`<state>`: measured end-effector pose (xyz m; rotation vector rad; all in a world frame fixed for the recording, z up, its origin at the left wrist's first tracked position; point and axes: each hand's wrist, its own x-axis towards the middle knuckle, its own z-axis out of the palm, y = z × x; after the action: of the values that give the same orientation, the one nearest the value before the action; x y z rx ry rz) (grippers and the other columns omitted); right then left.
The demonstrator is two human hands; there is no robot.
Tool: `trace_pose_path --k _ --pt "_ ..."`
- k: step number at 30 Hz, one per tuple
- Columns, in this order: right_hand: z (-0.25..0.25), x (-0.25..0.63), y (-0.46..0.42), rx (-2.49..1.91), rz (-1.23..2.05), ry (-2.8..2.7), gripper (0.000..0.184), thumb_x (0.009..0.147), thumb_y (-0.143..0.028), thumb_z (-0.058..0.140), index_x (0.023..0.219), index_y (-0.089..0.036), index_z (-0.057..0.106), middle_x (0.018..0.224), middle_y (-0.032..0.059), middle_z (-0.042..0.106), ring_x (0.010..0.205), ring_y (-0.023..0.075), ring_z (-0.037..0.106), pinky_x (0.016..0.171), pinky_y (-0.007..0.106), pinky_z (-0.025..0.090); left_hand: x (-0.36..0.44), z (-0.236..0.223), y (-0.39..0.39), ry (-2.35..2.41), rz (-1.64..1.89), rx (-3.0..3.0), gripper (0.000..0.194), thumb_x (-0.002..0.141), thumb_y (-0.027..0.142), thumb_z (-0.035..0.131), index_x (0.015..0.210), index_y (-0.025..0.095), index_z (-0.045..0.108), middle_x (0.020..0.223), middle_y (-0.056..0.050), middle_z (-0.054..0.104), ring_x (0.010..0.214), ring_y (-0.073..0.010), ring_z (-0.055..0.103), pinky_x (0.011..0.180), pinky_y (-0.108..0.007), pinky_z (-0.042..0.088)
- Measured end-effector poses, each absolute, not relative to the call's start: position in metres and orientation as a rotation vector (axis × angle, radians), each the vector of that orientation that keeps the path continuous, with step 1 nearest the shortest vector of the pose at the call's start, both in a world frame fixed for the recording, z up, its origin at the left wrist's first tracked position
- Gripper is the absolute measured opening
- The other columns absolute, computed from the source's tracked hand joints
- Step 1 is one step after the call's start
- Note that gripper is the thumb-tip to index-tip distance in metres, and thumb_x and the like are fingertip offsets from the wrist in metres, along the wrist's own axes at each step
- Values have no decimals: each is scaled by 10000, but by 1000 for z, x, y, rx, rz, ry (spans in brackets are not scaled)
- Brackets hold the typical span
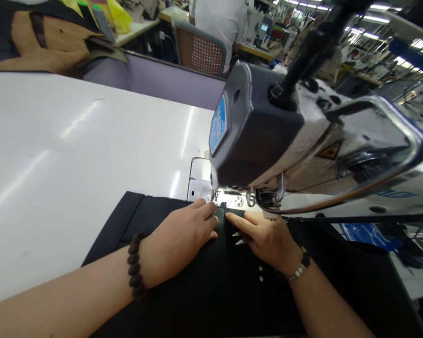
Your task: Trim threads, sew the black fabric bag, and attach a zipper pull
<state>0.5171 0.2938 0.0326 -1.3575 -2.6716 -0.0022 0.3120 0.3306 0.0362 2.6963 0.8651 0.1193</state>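
Black fabric (193, 300) lies under both hands, its far edge by the needle area (215, 196) of a sewing machine (264, 136). My left hand (183, 239) rests on it with bent fingers closed at the cloth, fingertips just in front of the needle. Right of a seam in the cloth, my right hand (273, 237) stretches its index finger onto the fabric. Its other fingers curl around small thread snips (242, 241), whose two pointed blades stick out apart toward the left. The handles are hidden in the palm.
The machine head overhangs the right side, with a cable and metal guard. A white tabletop (74, 155) extends left to a purple panel (155, 87). Brown and black pieces (52, 40) lie at far left. Beyond, a person in white (220, 26) sits on a chair (200, 49).
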Motion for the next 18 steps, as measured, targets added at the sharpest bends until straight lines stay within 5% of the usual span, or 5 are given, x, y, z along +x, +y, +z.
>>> trace_pose_path --k 18 --pt "33 516 295 -1355 18 -2728 334 837 -101 408 1079 -231 598 625 -1 541 533 124 460 498 253 251 312 36 331 840 169 2697 141 827 210 525 918 125 591 938 -80 561 865 -215 507 749 -353 484"
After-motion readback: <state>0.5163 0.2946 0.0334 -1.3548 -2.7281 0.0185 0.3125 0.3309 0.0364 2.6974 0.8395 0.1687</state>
